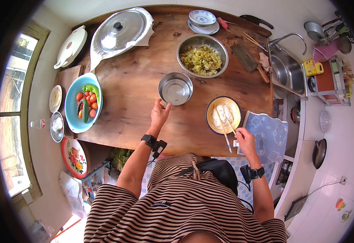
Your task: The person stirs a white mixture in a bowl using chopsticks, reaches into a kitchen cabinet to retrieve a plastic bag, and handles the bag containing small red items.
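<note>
My left hand (160, 113) is at the near side of a small stainless steel bowl (175, 101), thumb and fingers around what looks like its short handle. Clear liquid seems to lie in the bottom of this bowl. My right hand (245, 139) holds a chopstick (232, 128) by its upper end. The tip is in pale, sticky dough (224, 113) inside a yellow enamel bowl (209, 121) with a dark rim. A second chopstick (227, 142) with a patterned end leans over that bowl's near rim, apart from my hand.
A steel basin (226, 57) of chopped greens stands farther back, with a cleaver (244, 57) to its right. At left is a blue colander (69, 112) of vegetables. A blue cloth (266, 136) hangs over the table's front edge. The sink (295, 73) is on the right.
</note>
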Motion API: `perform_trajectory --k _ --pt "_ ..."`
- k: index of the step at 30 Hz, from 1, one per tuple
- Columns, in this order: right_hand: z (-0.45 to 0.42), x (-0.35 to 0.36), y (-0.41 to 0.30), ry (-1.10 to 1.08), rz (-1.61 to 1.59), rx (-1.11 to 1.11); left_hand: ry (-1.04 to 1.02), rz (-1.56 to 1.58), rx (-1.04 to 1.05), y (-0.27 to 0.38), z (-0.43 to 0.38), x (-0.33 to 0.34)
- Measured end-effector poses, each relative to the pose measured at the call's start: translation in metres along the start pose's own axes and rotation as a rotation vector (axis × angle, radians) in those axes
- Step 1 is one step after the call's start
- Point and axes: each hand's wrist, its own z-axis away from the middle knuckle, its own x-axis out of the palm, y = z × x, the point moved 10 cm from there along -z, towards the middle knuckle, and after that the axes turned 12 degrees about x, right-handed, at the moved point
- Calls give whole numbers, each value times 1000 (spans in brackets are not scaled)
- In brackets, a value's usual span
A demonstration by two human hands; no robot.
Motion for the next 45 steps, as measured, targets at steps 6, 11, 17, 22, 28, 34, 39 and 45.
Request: perform_trajectory --k 6,11,17,22,28,34,39,45 --pt "3 25 2 -49 -36 56 7 199 -34 5 15 2" --pt "-2 57 -16 -137 12 42 214 121 80 3 32 -24" --pt "-10 107 -48 -340 57 -75 242 380 -95 -26 91 -53" --pt "19 160 -85 -555 217 -270 364 363 -313 -59 180 -81" --pt "68 189 -73 -713 295 -392 416 402 -448 -66 286 -87" --pt "99 183 -78 -672 347 -399 402 522 -435 -69 316 -90" --pt "124 152 -66 -461 254 -472 262 645 -432 -69 329 -71" --pt "181 60 -12 -226 209 -368 -51 683 -303 -40 321 -6"
